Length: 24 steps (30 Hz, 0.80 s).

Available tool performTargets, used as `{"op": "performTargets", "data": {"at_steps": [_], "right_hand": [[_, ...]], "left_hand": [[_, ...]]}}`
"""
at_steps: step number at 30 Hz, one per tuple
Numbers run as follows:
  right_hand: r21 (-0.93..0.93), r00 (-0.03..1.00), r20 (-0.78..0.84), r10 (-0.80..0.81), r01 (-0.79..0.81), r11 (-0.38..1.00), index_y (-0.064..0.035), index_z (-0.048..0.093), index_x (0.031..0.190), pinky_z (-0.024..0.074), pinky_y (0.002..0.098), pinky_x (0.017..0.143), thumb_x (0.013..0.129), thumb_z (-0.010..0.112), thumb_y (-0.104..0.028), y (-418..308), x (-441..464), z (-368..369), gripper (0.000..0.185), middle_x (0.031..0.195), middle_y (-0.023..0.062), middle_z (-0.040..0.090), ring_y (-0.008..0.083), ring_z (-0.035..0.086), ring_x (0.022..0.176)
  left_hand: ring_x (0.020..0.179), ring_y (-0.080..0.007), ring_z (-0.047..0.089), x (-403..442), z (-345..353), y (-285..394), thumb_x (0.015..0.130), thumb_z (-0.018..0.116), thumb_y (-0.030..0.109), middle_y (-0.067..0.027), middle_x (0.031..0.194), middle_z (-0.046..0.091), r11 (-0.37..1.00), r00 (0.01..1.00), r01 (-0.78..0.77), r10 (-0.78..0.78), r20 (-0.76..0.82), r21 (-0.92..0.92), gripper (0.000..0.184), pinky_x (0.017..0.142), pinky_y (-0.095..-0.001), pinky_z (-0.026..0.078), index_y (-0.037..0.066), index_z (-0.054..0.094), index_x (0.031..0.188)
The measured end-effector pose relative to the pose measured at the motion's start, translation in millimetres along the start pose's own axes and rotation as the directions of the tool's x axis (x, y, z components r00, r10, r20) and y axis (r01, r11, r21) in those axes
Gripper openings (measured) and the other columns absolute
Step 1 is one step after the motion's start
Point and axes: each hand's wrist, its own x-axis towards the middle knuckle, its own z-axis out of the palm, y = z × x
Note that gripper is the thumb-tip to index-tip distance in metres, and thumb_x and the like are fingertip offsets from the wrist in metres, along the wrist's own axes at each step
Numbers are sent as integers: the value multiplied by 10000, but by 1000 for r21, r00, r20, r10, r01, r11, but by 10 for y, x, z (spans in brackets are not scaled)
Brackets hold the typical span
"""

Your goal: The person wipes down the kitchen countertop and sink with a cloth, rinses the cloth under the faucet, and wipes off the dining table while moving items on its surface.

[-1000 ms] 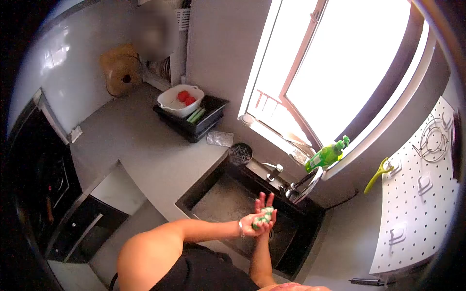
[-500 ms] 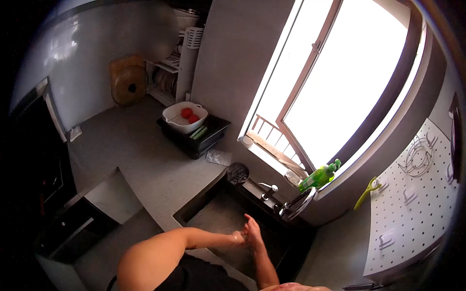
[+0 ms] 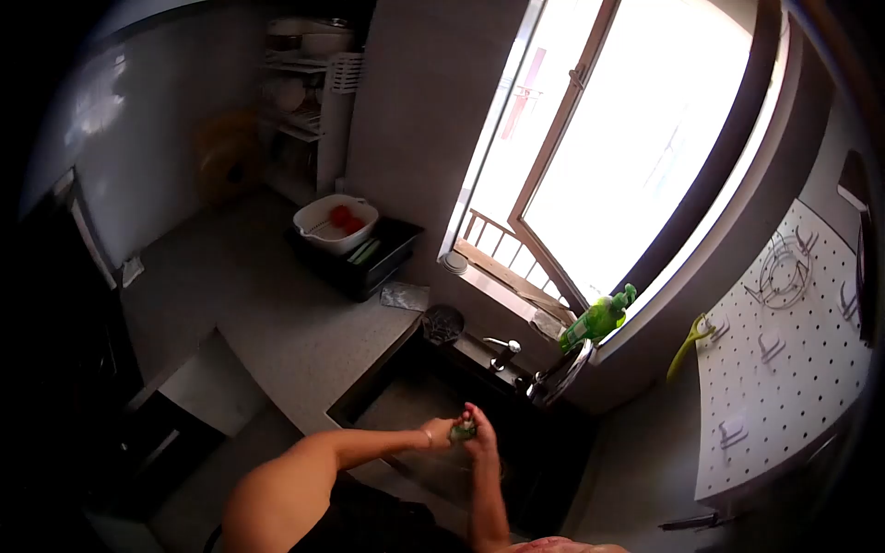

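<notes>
Grip of L hand point(image 3: 440, 434) & R hand point(image 3: 481, 431) is together, both clamped over the black sink point(image 3: 396, 398), tap point(image 3: 503, 354) a bit beyond; green item point(image 3: 463, 430) sits btwn them, in the fingers, partly hidden, too small to ID.

We are in a kitchen, quite likely a household one. We see a dark sink point(image 3: 392, 392) set into a grey desk point(image 3: 286, 341), with a tap point(image 3: 503, 350) along its back edge and a green pump bottle point(image 3: 595, 321) by the window point(image 3: 636, 147). Further along the desk, a white basket point(image 3: 323, 241) with red, round produce point(image 3: 342, 217) sits on a black tray point(image 3: 364, 280). Beyond it we make out a white shelf unit point(image 3: 332, 157) stacked with crockery point(image 3: 324, 43), dim in the shadow. On the right we find a white pegboard point(image 3: 793, 396) with hooks point(image 3: 771, 348), where a wire rack point(image 3: 784, 272) and a yellow-green tool point(image 3: 685, 355) hang.
</notes>
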Motion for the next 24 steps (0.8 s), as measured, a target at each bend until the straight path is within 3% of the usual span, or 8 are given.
{"op": "performTargets", "data": {"at_steps": [3,6,11,13,15,18,20,24], "right_hand": [[-366,980,183,-72,136,921,-66,580,1068,405,414,895,870,549,-240,-256,-233,257,265,1011,87,630,223,578,961],[-497,994,-94,60,-99,862,-66,608,1053,312,444,971,846,570,-293,-147,-385,-127,308,1021,92,626,217,548,1026],[-972,947,-133,-291,-68,223,-17,626,1023,417,344,874,830,599,-342,542,-378,-365,380,997,98,630,183,590,939],[-832,986,-115,-121,-29,554,-56,566,1125,484,307,764,886,538,-357,638,-637,180,385,1016,52,609,177,597,902],[-591,956,-278,-90,-97,801,-50,494,1203,494,316,794,889,528,-377,707,-1019,888,455,1075,71,572,183,587,923],[-417,933,-275,-231,101,903,-52,458,1239,497,323,796,872,545,-401,1000,-1353,1153,515,1101,79,547,172,559,959],[-391,873,-342,-347,203,898,-58,463,1244,483,305,793,854,574,-402,1263,-1693,1286,532,1087,79,554,165,541,980],[-549,579,-494,-649,372,749,-23,541,1118,436,310,865,624,376,91,1630,-2516,1506,533,1081,79,566,185,536,990]], "left_hand": [[905,-334,590,-99,-309,-162,603,697,242,-164,947,624,994,995,-83,87,51,-66,395,761,-410,466,61,586,935],[882,-311,602,-176,-406,-612,556,741,361,-162,930,629,997,993,-19,10,121,72,465,760,-393,466,62,610,887],[926,-331,589,-482,-826,-742,682,630,577,-188,990,618,983,980,20,-55,189,184,649,805,-395,457,14,589,1004],[887,-339,580,-618,-943,-558,805,546,485,-165,946,612,978,987,-62,31,159,199,482,751,-424,461,59,585,1027],[815,-344,567,-691,-936,-650,871,489,370,-140,875,587,861,877,-481,473,87,166,327,692,-437,457,112,579,1050],[818,-335,564,-1102,-1227,-240,827,581,272,-131,889,574,665,663,-744,718,211,72,322,686,-399,466,113,535,1103],[855,-334,570,-1394,-1327,-26,792,629,271,-143,945,582,718,675,-690,683,278,-90,385,707,-383,471,80,522,1109],[810,-167,577,-1553,-725,-190,811,645,294,-86,923,611,867,631,-278,489,603,-413,388,691,-287,459,2,543,1047]]}}
